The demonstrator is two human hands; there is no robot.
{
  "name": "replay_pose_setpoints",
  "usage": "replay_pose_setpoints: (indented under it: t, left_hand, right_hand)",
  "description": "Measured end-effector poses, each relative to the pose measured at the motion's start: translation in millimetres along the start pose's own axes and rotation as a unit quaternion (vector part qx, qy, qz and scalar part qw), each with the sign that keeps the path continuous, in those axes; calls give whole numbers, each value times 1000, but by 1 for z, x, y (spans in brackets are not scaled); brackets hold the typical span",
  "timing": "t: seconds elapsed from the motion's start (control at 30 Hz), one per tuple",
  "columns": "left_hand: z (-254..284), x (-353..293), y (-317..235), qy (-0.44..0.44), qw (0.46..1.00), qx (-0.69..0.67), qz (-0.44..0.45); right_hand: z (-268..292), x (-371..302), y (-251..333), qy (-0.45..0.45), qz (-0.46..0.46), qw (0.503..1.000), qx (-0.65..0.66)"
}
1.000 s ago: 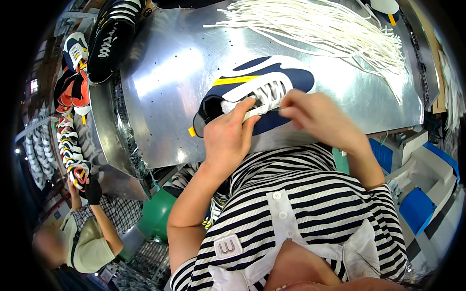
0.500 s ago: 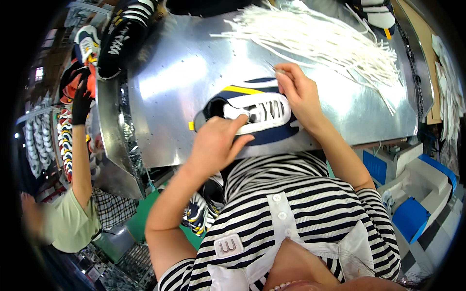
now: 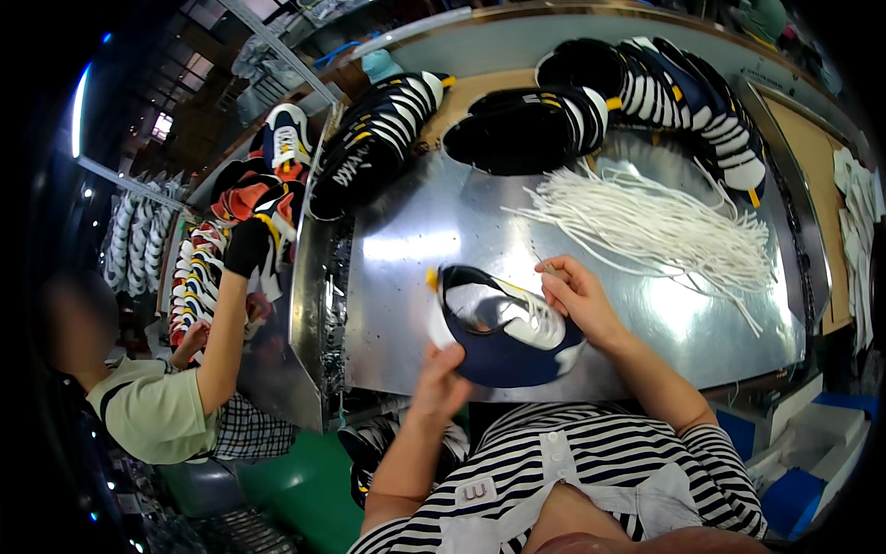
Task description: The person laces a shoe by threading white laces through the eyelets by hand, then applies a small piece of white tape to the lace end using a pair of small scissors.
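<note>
A navy and white shoe upper [image 3: 517,363] with a yellow heel tab stands tilted above the metal tabletop, its opening toward the back. White lacing crosses its front. My left hand [image 3: 437,388] is closed on the lower heel end, thumb against the navy side. By the toe end, my right hand [image 3: 588,300] is closed in a pinch around a thin, pointed metal tool [image 3: 542,261]; its exact kind is too small to tell. The right fingers are close to the lacing, and contact with the upper cannot be made out.
A bundle of white laces [image 3: 655,231] lies beyond my right hand. Rows of black shoe uppers [image 3: 531,129] stand along the back. At left, behind a metal edge [image 3: 309,277], a co-worker's black-gloved hand [image 3: 247,246] handles uppers. A blue and white box [image 3: 798,489] is at lower right.
My left hand has left the lacing and now grips the heel end. The upper has been tipped up from lying flat. The view has shifted, showing more of the table's back.
</note>
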State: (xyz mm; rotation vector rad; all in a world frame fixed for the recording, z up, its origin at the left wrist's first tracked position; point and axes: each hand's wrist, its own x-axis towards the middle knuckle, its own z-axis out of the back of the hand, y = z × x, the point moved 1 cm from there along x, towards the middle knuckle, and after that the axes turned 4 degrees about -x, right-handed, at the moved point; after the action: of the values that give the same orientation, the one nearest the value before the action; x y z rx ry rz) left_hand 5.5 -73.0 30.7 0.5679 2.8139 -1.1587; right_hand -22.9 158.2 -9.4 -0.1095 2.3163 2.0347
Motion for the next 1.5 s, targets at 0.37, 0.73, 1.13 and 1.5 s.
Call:
replay_pose_setpoints:
  t: [0.37,0.73,1.13,1.5]
  left_hand:
    - [96,262,-117,-192,438,834,-275]
    - [24,224,2,4,828,540,-148]
    - [-89,282,34,82,916,354,-171]
    - [-31,290,35,-155,914,293,-233]
  right_hand:
    - [73,-25,0,-160,-12,982,-96]
    - [181,114,28,-270,131,925,-231]
    - [113,216,77,6,164,981,-104]
    - [76,102,21,-80,159,829,-531]
